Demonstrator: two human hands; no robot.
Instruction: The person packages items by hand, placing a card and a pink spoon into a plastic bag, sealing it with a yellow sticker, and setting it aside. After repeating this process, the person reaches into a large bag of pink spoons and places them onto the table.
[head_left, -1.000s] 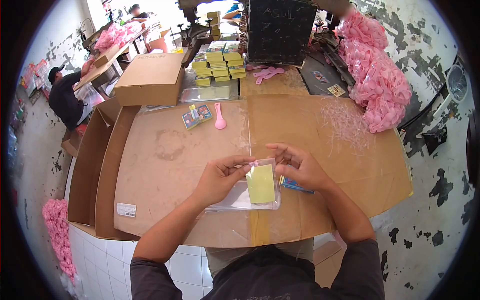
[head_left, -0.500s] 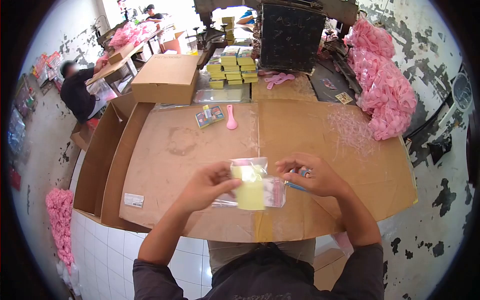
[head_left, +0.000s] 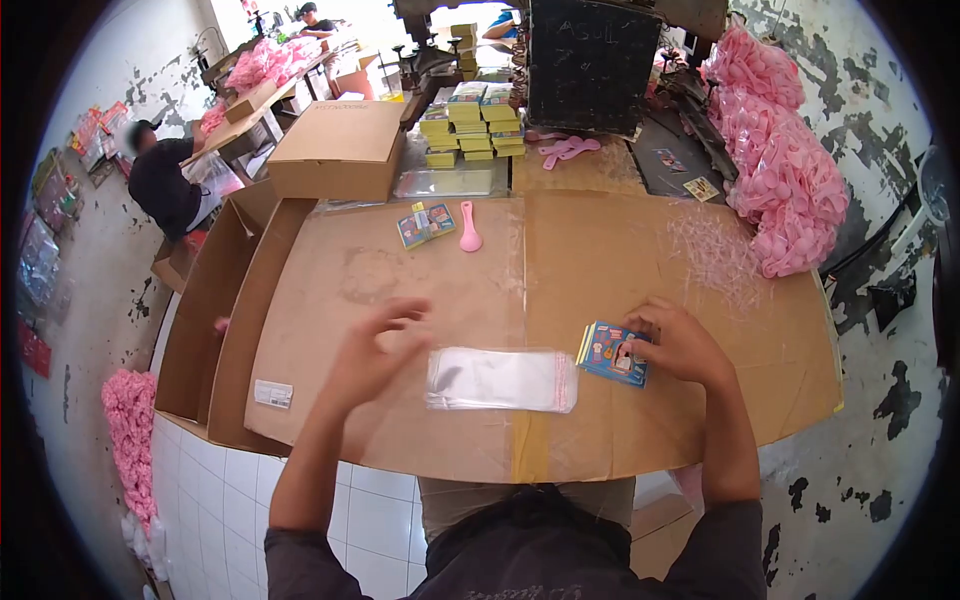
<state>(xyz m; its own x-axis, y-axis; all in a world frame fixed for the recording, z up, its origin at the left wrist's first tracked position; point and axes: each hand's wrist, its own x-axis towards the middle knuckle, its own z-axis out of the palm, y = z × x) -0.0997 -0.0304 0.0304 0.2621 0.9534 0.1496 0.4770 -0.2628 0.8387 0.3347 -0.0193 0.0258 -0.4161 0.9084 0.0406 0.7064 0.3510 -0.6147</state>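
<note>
My left hand (head_left: 383, 352) is raised over the left half of the cardboard-covered table, slightly blurred, with its fingers apart and nothing in them. My right hand (head_left: 682, 345) grips the near-right side of a small stack of blue printed cards (head_left: 610, 352), thumb over the top. Between the hands lies a pile of clear plastic bags (head_left: 495, 380) with a pink-marked strip at the right end. Farther back, a pink spoon (head_left: 470, 230) rests beside a banded bundle of cards (head_left: 426, 226).
An open cardboard box (head_left: 225, 330) borders the table's left side, with something pink inside. A closed carton (head_left: 335, 150) and stacked card bundles (head_left: 470, 120) stand behind. Bagged pink items (head_left: 785, 170) hang at right near plastic scraps (head_left: 715, 255). Another person (head_left: 165, 185) sits far left.
The clear-bagged yellow pack has left my left hand, which moved left and opened. My right hand shifted right with the blue cards. A pink thing now shows in the left box.
</note>
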